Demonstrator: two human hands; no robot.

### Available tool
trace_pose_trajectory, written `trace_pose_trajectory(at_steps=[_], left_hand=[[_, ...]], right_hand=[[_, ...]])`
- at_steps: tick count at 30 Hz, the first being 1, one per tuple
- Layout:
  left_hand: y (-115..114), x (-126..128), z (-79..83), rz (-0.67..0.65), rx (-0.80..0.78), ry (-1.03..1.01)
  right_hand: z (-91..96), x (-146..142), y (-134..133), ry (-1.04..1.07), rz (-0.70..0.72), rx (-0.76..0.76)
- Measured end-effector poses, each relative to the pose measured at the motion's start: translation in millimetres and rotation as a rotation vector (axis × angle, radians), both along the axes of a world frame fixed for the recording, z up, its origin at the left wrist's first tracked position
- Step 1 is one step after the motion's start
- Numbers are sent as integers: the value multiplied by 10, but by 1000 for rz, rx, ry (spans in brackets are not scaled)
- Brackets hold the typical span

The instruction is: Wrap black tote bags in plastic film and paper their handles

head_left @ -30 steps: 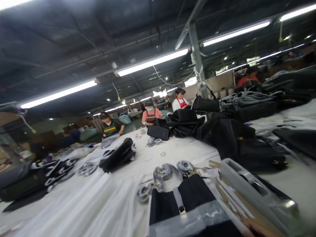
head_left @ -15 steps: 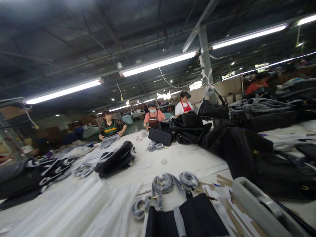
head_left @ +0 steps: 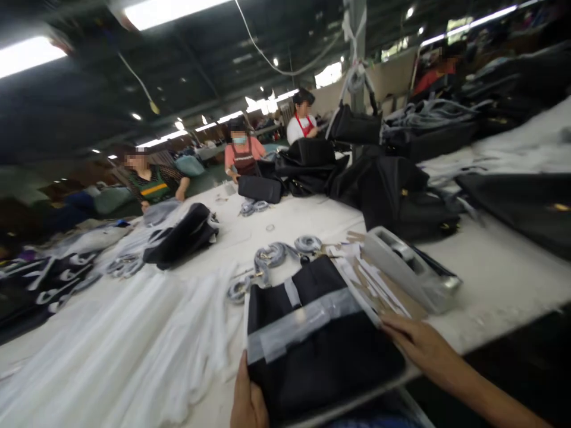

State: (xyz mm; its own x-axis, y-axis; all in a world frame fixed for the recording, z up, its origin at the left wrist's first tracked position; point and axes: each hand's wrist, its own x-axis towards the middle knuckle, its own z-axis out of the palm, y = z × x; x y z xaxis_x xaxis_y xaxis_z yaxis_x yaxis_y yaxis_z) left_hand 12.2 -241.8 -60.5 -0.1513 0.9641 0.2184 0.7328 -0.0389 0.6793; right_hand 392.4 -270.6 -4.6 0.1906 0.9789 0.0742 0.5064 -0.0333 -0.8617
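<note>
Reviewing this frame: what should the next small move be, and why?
Perhaps ease the rectangular black bag with its translucent plastic band slightly farther onto the white table: its near end seems to reach the table's edge, and the left hand and right hand are at its opposite sides.

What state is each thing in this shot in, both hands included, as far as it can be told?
Left hand: closed on the black bag's left edge
Right hand: gripping its right edge
Black bag: held at both sides
Clear plastic strip: lying across the bag
Straps: coiled
Grey tape dispenser: set down, untouched
White sheeting: rumpled in long folds
Ceiling lights: lit
</note>
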Motion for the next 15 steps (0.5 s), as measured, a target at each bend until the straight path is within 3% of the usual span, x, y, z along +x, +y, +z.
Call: trace_pose_trajectory(at_steps=[4,6,12,15], left_hand=[[10,-82,-96,-59,13,31],[11,-106,-69,-66,-9,55],[11,-77,25,-57,-22,80],[26,-39,38,-43,-24,69]], right_hand=[[-76,-80,-130,156,-248,70],[-102,-113,-167,181,-294,45],[72,-236,-167,17,-307,-113],[139,-264,-127,-73,-172,-152]])
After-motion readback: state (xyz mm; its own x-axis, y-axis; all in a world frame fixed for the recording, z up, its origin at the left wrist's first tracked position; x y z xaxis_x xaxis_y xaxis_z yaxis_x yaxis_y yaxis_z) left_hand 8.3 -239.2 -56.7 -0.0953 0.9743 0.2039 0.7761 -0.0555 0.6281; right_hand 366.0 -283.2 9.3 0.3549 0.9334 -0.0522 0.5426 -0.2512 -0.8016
